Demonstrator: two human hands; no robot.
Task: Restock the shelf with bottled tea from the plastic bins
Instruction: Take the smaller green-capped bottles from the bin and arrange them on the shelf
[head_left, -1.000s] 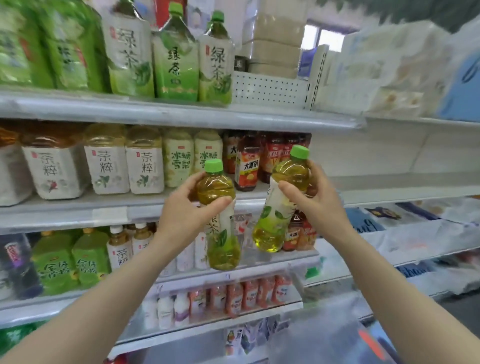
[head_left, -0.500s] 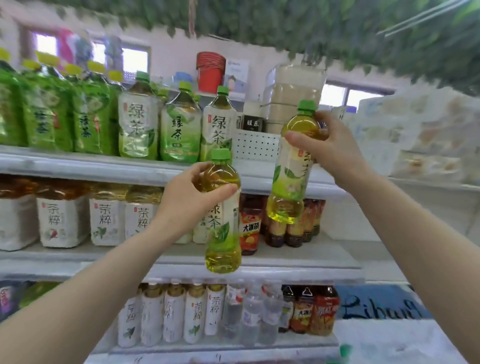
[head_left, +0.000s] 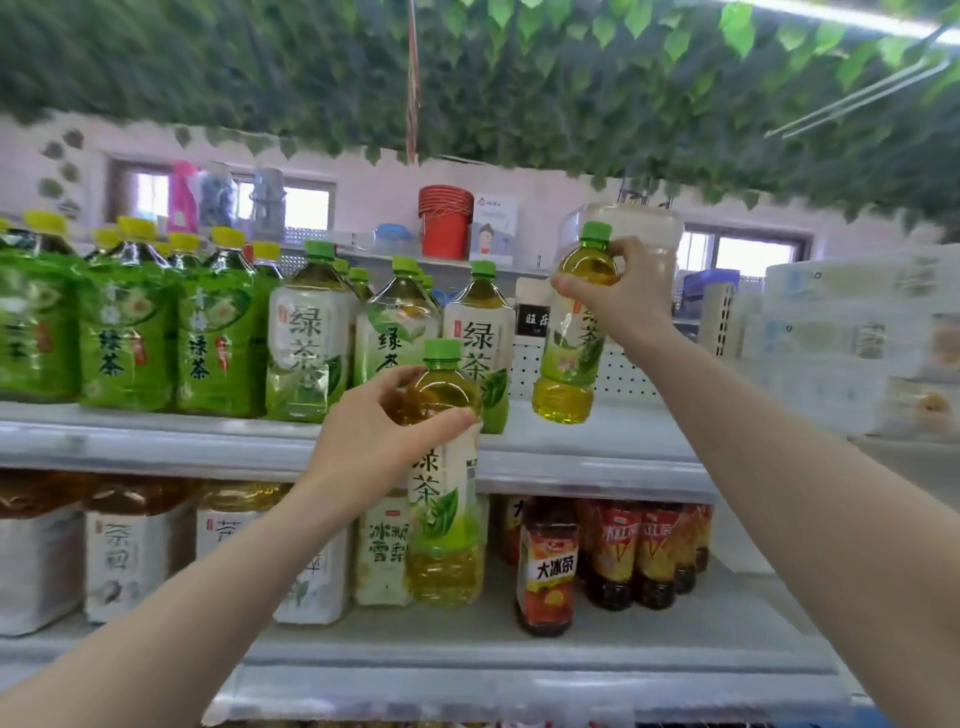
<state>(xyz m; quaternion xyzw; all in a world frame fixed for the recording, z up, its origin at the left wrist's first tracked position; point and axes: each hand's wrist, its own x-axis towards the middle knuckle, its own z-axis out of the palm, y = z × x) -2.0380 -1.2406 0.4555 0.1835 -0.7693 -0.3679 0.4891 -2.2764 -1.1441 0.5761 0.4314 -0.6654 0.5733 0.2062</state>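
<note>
The left hand (head_left: 363, 447) was nearest, its grip curled round the shoulder of a small green tea bottle (head_left: 444, 483) with a green cap, thumb across the front and fingers behind. That bottle hung upright in the air before the edge of the upper shelf (head_left: 156, 441), its base level with the row below. Farther out and higher, the right hand (head_left: 631, 296) pinched the neck and shoulder of a second green tea bottle (head_left: 571, 343), held slightly tilted above a bare stretch of the upper shelf, just right of the large green tea bottles (head_left: 306, 338) standing there. On the lower shelf (head_left: 675, 623) stood pale-labelled tea bottles (head_left: 130, 556) and red iced tea bottles (head_left: 548, 577). Behind, a red bucket (head_left: 445, 221) sat on top.
</note>
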